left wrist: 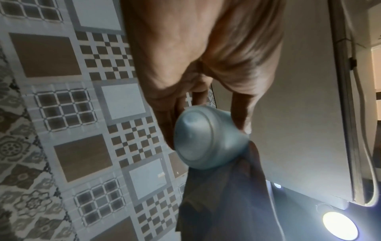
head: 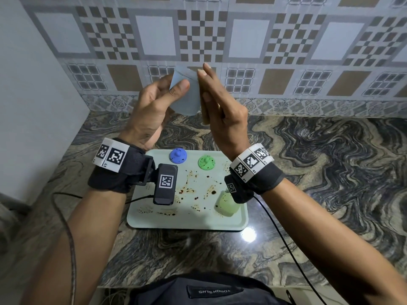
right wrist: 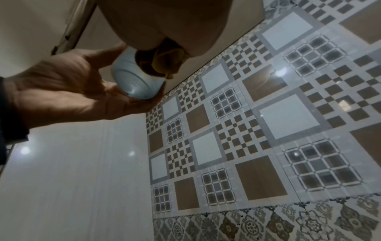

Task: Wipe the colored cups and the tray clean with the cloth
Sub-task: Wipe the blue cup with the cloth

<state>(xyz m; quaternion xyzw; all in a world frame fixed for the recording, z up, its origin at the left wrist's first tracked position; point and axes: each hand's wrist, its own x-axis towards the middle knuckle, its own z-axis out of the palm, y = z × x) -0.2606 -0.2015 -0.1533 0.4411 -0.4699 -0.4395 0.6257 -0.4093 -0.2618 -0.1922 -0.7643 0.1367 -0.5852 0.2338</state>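
Note:
A pale blue cup (head: 187, 102) is held up in the air above the counter by my left hand (head: 174, 84), thumb on the near side and fingers behind. The left wrist view shows the cup's base (left wrist: 204, 138) between those fingers. My right hand (head: 204, 84) stands against the cup's right side with its fingers pointing straight up. Its thumb pins a tan cloth (head: 206, 116) to the palm, and the cloth (right wrist: 163, 63) lies bunched against the cup (right wrist: 136, 83). Below, the pale green tray (head: 189, 222) carries brown stains.
On the tray sit a blue domed piece (head: 178, 155) and a speckled green one (head: 206, 162) at the back, and a light green cup (head: 226, 205) at the front right. The marbled counter (head: 319, 172) meets tiled walls behind and left. Cables trail from both wrists.

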